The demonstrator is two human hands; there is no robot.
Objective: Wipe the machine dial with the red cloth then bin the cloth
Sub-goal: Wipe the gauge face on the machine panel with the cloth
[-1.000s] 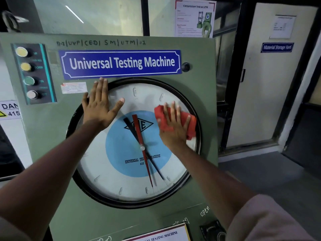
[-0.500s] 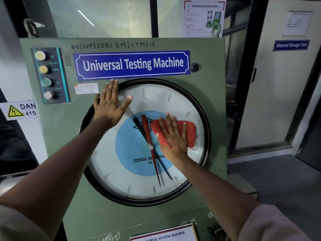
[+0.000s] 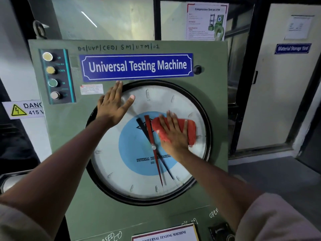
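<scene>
Mid-wipe, first step not finished as far as I can judge. My right hand [image 3: 173, 134] is flat on the red cloth [image 3: 190, 131], fingers spread and pressing it against the dial [image 3: 121, 171], not gripping it. The cloth sits on the right half of the dial face, just right of the red needle [image 3: 152, 136] and the black needle beside it, about level with the upper edge of the blue centre disc. My left hand [image 3: 112, 105] is braced open on the dial's upper left rim, fingers together, thumb out, holding nothing.

Left side and lower half of the face look uncovered by the cloth; can't tell from here whether they're clean. Remaining: the rest of the face, then binning. No bin in view.
</scene>
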